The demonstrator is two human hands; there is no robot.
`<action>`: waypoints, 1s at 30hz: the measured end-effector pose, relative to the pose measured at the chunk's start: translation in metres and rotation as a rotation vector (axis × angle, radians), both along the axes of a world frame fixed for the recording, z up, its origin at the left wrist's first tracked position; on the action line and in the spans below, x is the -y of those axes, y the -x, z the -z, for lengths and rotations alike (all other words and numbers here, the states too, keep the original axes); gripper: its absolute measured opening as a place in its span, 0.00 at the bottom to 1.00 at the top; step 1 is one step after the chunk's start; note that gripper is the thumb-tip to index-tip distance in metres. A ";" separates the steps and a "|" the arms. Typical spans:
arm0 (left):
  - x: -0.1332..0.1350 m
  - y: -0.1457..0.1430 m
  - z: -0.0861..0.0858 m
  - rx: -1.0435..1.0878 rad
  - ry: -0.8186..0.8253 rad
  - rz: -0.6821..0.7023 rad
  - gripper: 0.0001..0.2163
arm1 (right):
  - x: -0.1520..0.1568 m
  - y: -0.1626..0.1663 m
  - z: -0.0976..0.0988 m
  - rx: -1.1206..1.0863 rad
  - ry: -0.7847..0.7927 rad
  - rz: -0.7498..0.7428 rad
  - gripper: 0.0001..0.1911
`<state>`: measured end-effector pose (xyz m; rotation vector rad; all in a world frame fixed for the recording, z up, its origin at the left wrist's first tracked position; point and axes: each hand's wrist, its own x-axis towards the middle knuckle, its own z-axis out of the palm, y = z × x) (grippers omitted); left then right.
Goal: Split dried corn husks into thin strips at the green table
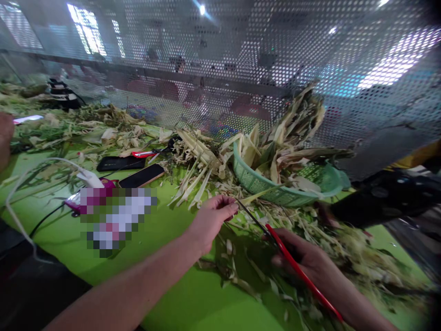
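Observation:
My left hand (214, 218) is closed in a pinch on a narrow strip of corn husk (258, 196), which sticks out to the right of the fingertips. My right hand (303, 259) grips a pair of scissors (291, 257) with long red handles. Their dark blades reach up and left to the husk, close by my left fingertips. Whether the blades are open or shut I cannot tell. Beyond my hands, a green plastic basket (255, 184) holds dry corn husks (275, 151). Cut husk scraps (234, 271) lie on the green tabletop (186, 294) below.
A bundle of husk strips (198, 151) lies left of the basket. Two phones (143, 175), a red-handled tool (143, 154) and a white charger with cable (90, 178) are at left. A perforated metal panel (213, 82) stands behind. Another person's hand (5, 135) shows at the left edge.

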<state>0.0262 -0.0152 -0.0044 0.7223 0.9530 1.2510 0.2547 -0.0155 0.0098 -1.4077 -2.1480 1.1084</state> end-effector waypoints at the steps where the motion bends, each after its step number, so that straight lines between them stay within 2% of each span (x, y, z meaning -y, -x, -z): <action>1: 0.000 0.000 0.001 -0.005 -0.004 0.003 0.12 | 0.000 0.000 0.001 0.000 0.006 -0.001 0.27; 15: -0.002 0.000 0.002 -0.011 -0.013 0.007 0.12 | -0.002 -0.002 0.004 -0.004 -0.009 -0.003 0.25; 21: -0.001 0.002 -0.001 -0.032 -0.016 0.021 0.11 | -0.003 -0.002 0.005 0.014 -0.067 0.015 0.23; 25: -0.001 0.001 -0.003 -0.018 -0.015 -0.006 0.11 | -0.006 -0.010 0.008 0.135 -0.186 0.013 0.24; 30: -0.001 0.001 -0.002 -0.008 -0.012 -0.001 0.11 | -0.020 -0.025 0.007 0.487 -0.440 0.115 0.25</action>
